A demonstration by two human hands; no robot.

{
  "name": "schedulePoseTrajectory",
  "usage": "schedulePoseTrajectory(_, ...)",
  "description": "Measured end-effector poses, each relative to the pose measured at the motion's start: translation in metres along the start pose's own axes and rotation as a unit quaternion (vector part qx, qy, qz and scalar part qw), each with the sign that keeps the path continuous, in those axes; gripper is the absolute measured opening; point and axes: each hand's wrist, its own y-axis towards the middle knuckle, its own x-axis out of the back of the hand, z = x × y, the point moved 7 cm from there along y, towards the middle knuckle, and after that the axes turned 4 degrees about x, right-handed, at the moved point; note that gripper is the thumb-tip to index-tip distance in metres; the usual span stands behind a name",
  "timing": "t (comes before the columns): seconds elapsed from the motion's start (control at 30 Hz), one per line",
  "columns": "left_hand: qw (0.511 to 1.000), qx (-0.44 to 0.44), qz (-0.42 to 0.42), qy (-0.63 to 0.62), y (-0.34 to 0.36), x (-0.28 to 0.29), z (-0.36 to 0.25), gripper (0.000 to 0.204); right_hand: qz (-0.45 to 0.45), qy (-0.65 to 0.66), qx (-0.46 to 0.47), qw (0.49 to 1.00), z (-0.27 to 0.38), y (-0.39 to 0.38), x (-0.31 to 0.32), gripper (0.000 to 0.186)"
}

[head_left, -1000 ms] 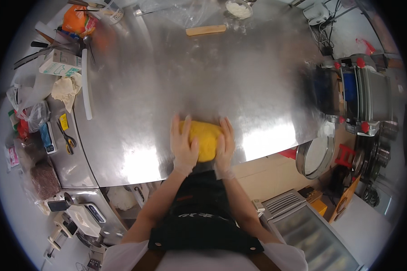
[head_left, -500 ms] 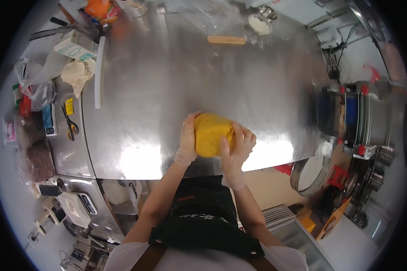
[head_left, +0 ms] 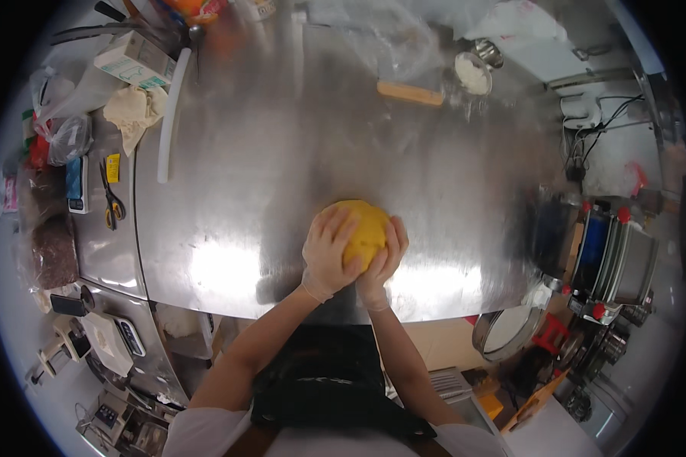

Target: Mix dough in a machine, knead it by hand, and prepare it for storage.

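A rounded lump of yellow dough rests near the front edge of a steel worktable. My left hand, in a thin clear glove, curves over the dough's left side, fingers across its top. My right hand, gloved likewise, wraps the right side with bent fingers. Both hands are closed around the dough, and its underside is hidden.
Farther back lie a wooden stick, a small bowl of white powder and a clear plastic bag. At left are a white strip, a cloth and scissors. A roller machine stands at right.
My left hand has moved from the dough's side up over its top. The right hand has shifted slightly left and lower. The dough looks rounder, and the whole view has turned a little.
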Motion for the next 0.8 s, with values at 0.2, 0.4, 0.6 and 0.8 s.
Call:
schedulePoseTrajectory(0.2, 0.99, -0.113, 0.081, 0.032, -0.046, 0.004, -0.001, 0.056, 0.16, -0.013, -0.001, 0.987, 0.007, -0.01, 0.045, 0.045)
schedulePoseTrajectory(0.4, 0.994, -0.015, 0.104, 0.022, -0.02, -0.008, -0.004, 0.059, 0.28, -0.075, 0.135, 0.948, 0.017, 0.021, 0.017, 0.051)
schedulePoseTrajectory(0.6, 0.982, 0.1, 0.068, -0.144, -0.04, -0.005, 0.02, 0.059, 0.235, 0.105, -0.056, 0.965, 0.016, 0.009, 0.025, 0.065)
schedulePoseTrajectory(0.8, 0.873, 0.288, -0.043, -0.391, -0.04, -0.013, 0.011, 0.063, 0.162, 0.183, -0.194, 0.95, 0.016, 0.016, 0.033, 0.089)
